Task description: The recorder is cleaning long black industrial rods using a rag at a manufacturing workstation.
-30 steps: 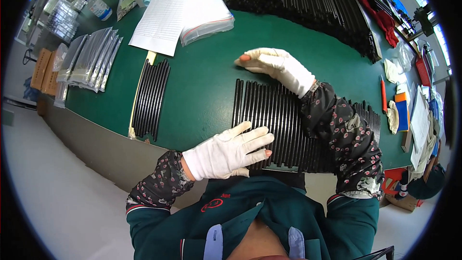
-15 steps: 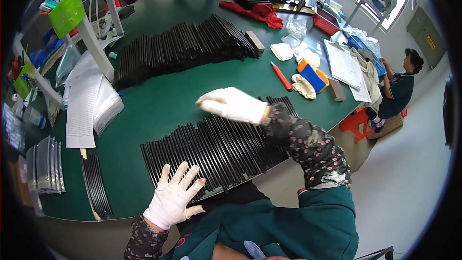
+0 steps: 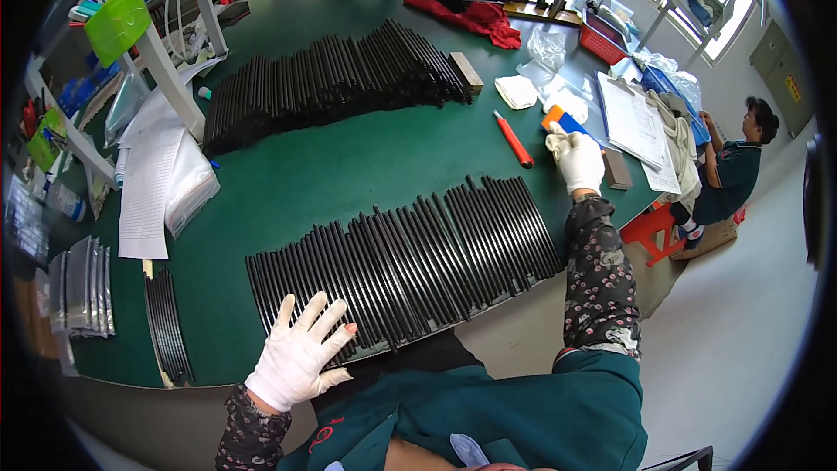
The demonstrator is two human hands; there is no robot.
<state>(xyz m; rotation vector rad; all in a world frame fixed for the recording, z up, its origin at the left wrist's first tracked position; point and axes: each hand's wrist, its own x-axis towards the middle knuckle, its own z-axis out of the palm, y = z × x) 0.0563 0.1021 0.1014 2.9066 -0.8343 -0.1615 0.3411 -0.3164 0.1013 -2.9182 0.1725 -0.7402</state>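
Observation:
A row of slim black rods [image 3: 401,262] lies side by side along the near edge of the green table. My left hand [image 3: 301,353], in a white glove with a bare fingertip, rests with fingers spread on the near ends of the rods at the row's left part. Past the right end of the row, my right hand [image 3: 580,163], also gloved, is closed on a crumpled beige cloth [image 3: 554,139]. That cloth is bunched beside a blue and orange object [image 3: 567,122], partly hidden by the hand. A red-handled tool [image 3: 514,141] lies just left of it.
A larger row of black rods [image 3: 331,83] lies farther back, ending at a small block [image 3: 466,74]. Another block [image 3: 617,170] and papers [image 3: 629,122] are at right. A small rod bundle [image 3: 167,327] and plastic bags [image 3: 83,288] lie left. Two other people are nearby.
My right hand has swung from above the rods to the right and closed on the beige cloth. My left hand stays spread on the rods.

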